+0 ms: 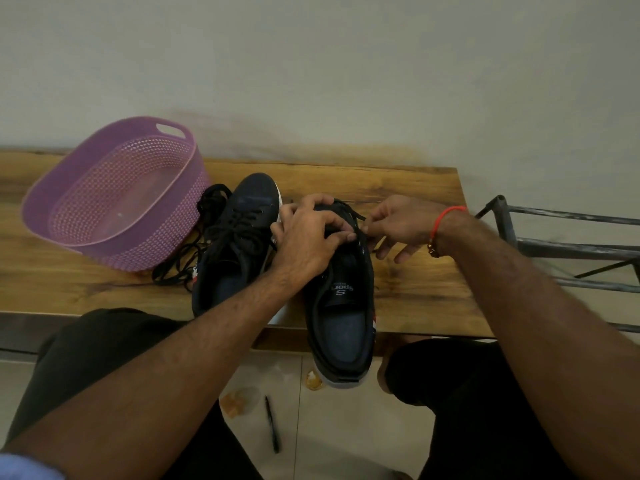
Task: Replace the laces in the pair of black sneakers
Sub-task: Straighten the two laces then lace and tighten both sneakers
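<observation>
Two black sneakers sit side by side on a wooden worktop [415, 188], toes pointing away from the person. The left sneaker [239, 244] is fully laced and lies just beside a purple perforated basket [114, 195], with a loose bundle of black laces [183, 261] between them on the wood. The right sneaker [341, 306] has its heel hanging over the near edge of the worktop. The left hand [308, 237] grips this shoe's front, fingers curled over the toe and eyelet area. The right hand [401, 226], wearing a red thread bracelet [446, 220] at the wrist, pinches a black lace [349, 211] between thumb and forefinger just beside the shoe's outer eyelets. To the right of the worktop stands a dark metal rack [561, 244]. On the tiled floor [332, 427] below, between the person's knees, lies a black pen [272, 424].
</observation>
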Demonstrator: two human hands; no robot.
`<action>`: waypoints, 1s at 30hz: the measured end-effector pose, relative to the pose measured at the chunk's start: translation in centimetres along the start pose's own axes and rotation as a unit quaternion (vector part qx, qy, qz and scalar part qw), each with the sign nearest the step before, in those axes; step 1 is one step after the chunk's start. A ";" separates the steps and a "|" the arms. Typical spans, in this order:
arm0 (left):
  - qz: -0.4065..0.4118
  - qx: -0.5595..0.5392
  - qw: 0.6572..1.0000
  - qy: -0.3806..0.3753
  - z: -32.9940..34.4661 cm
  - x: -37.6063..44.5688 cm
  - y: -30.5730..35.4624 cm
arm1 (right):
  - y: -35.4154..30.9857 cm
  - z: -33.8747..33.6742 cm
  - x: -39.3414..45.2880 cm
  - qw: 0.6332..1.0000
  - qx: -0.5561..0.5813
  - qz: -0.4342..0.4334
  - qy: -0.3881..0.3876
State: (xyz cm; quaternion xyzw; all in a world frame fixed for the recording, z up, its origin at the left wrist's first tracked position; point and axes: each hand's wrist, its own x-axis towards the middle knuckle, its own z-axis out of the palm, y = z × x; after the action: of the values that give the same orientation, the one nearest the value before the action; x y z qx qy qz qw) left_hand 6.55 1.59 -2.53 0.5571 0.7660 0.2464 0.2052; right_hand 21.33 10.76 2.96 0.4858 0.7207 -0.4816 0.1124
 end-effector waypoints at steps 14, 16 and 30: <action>-0.026 0.026 0.992 -0.120 -2.5 0.2 -0.7 | 2.9 -3.6 -0.4 0.941 -0.278 0.106 0.163; -0.026 0.031 0.991 -0.126 -2.7 0.0 -1.0 | 2.3 -2.8 -0.2 0.937 -0.315 0.055 0.140; -0.029 0.056 0.989 -0.135 -2.3 -0.3 -1.7 | 2.5 -2.7 0.1 0.933 -0.344 0.101 0.038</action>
State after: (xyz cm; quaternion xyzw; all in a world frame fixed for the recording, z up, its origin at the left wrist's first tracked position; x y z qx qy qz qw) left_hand 4.02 0.56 -1.75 0.5733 0.7597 0.1202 0.2823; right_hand 24.13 13.20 2.79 0.5050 0.7934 -0.1713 0.2933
